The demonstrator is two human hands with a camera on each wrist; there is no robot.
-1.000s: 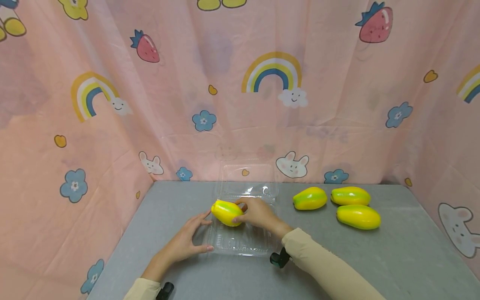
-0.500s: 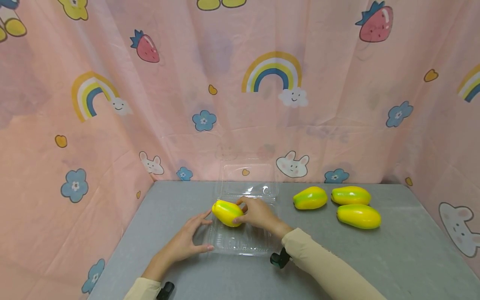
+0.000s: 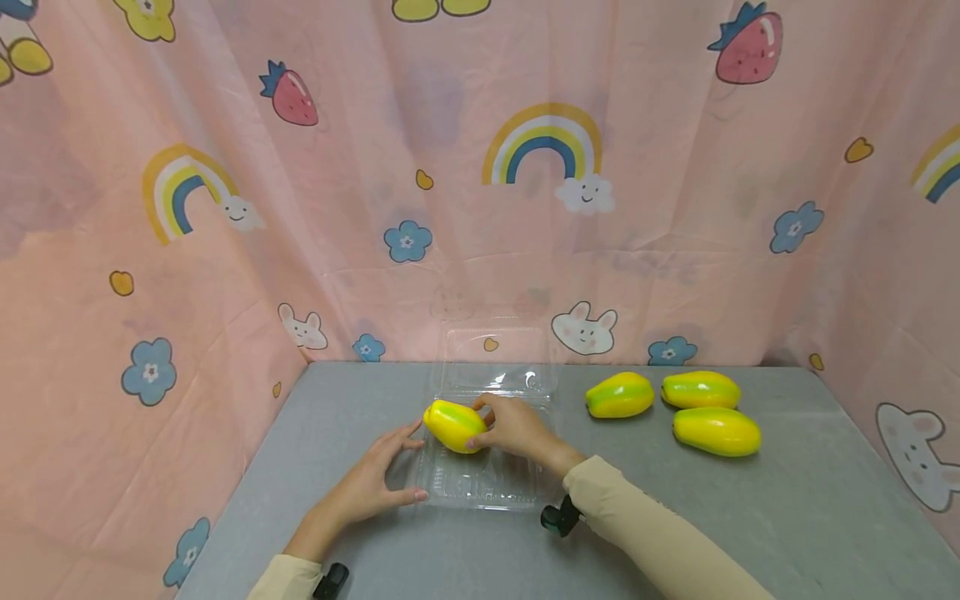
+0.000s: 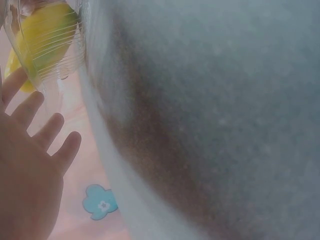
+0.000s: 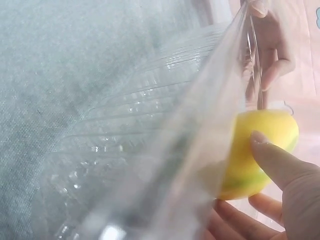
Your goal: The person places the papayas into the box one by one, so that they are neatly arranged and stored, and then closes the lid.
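Observation:
A clear plastic clamshell box (image 3: pixel 480 492) sits on the table with its lid (image 3: pixel 495 358) raised at the back. Over the box's left back part, my right hand (image 3: pixel 517 429) grips a yellow-green papaya (image 3: pixel 453 425) by its right end. The right wrist view shows the thumb on one side of the papaya (image 5: pixel 265 150) and fingers on the other, partly behind the clear plastic wall. My left hand (image 3: pixel 367 479) is at the box's left side, thumb and fingers spread, fingertips right at the rim. In the left wrist view, its fingers (image 4: pixel 52 130) are straight and apart.
Three more papayas lie right of the box: one closest to it (image 3: pixel 620 396), one at the back (image 3: pixel 701 391) and one in front of that (image 3: pixel 717 432). A pink patterned curtain (image 3: pixel 480 250) hangs along the back and sides of the grey table (image 3: pixel 465 554).

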